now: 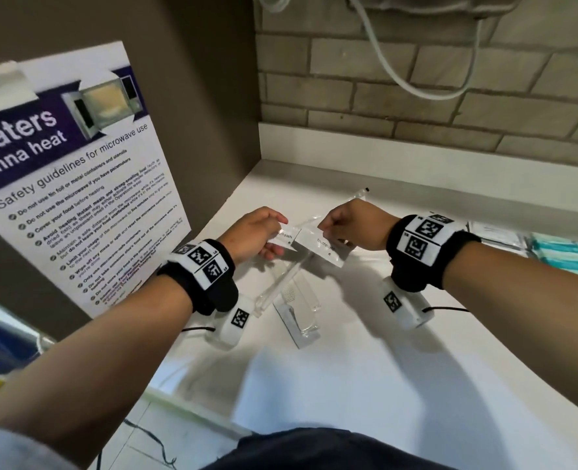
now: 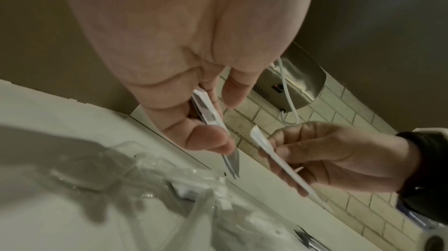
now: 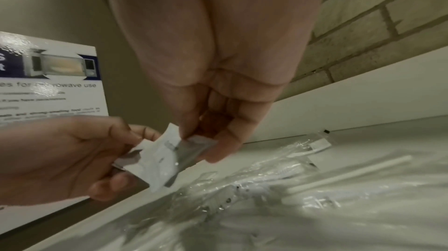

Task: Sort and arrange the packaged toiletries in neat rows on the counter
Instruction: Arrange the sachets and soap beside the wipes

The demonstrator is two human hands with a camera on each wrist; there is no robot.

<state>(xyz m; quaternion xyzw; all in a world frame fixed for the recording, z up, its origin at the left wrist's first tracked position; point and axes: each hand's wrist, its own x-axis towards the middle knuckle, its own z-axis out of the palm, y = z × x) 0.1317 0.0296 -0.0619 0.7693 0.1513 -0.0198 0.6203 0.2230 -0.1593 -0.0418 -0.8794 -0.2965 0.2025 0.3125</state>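
Note:
Both hands hover over the white counter [image 1: 399,368], each pinching a small white sachet printed "Toothpaste". My left hand [image 1: 279,236] grips the left sachet [image 1: 286,235] between thumb and fingers. My right hand [image 1: 331,234] holds the right sachet [image 1: 323,249], whose edge overlaps the left one. The left wrist view shows the left hand [image 2: 219,119] and right hand [image 2: 281,159] with both sachets edge-on and a little apart. In the right wrist view my right hand [image 3: 201,144] pinches its sachet [image 3: 164,159] close to the left hand [image 3: 130,151].
Under the hands lie a clear-wrapped toothbrush [image 1: 281,283] and a wrapped comb [image 1: 297,313]. Another clear packet [image 1: 359,195] lies behind. White packets [image 1: 498,235] and teal packets [image 1: 566,261] sit at the right. A microwave poster [image 1: 77,184] leans on the left wall.

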